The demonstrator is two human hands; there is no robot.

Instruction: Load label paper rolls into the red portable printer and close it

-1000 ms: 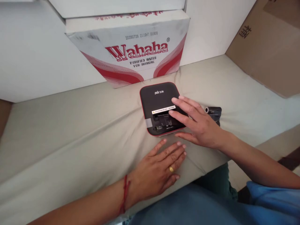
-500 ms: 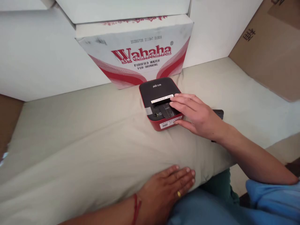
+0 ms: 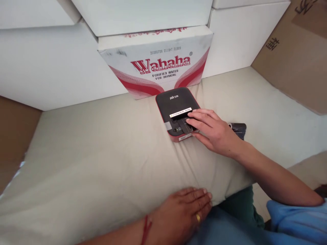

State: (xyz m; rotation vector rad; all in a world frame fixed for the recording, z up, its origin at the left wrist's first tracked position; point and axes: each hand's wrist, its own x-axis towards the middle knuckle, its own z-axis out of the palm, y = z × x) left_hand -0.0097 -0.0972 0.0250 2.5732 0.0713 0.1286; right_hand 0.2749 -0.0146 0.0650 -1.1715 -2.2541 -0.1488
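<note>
A black label printer (image 3: 176, 101) with red sides sits on the pale cloth, its front slot facing me. A white strip label (image 3: 180, 112) with small print runs across its top. From the right, my right hand (image 3: 213, 131) reaches over the printer's front right corner. Its fingertips rest on the dark recess below the strip, and the thumb is against the front edge. My left hand (image 3: 187, 206), with a gold ring, lies flat on the cloth's near edge, holding nothing. A red string bracelet (image 3: 146, 229) circles that wrist.
Behind the printer stands a white and red Wahaha water carton (image 3: 163, 68), with white boxes (image 3: 58, 61) around it. A brown carton (image 3: 296, 58) is at the right. Beside my right wrist lies a dark object (image 3: 239, 129), partly hidden. The cloth (image 3: 114, 146) is wrinkled.
The view has shifted slightly. Less of the printer's front face shows now. My right hand stays at the printer's front corner with its fingers slightly moved; my left hand still lies flat.
</note>
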